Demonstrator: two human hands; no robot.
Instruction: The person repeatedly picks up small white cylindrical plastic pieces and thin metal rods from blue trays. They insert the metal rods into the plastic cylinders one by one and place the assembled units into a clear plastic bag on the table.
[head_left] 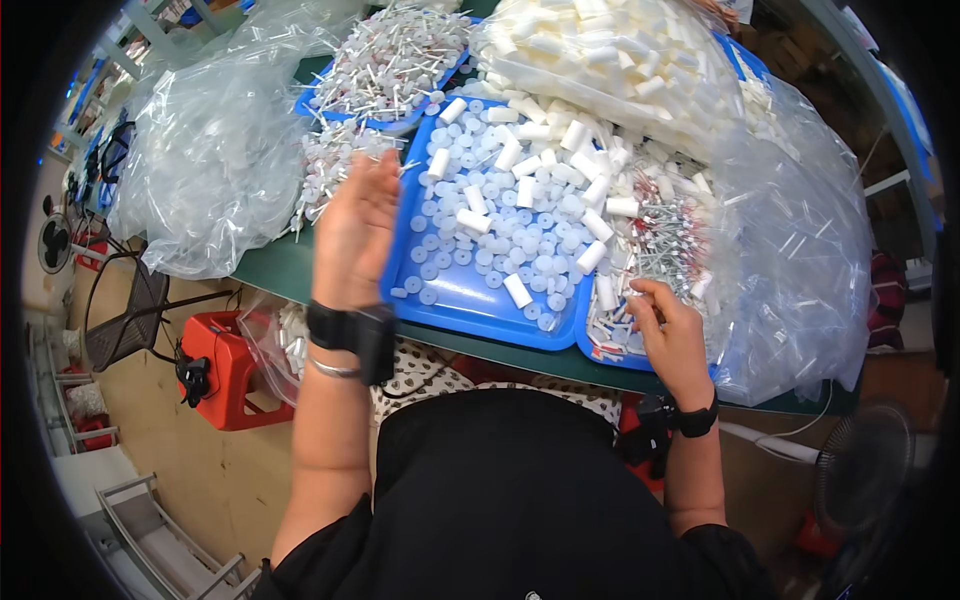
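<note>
Beside the blue tray's left rim, my left hand [358,235] is raised, slightly blurred, its fingers stretched toward a pile of small white sticks with discs [335,165]. I make out nothing held in it. My right hand [672,328] is over the lower right tray, thumb and fingers bent close together beside white pieces and thin metal pins [668,235]. Whatever they pinch is too small to name. Between my hands lies a blue tray [455,305] with translucent discs [490,235] and white foam-like cylinders [475,221].
A big clear bag of white cylinders [610,60] rests behind the tray. Another blue tray [385,70] heaped with sticks stands at the far left. Crumpled clear plastic bags [215,150] flank the green table [285,268]. A red stool [225,370] is on the floor at left.
</note>
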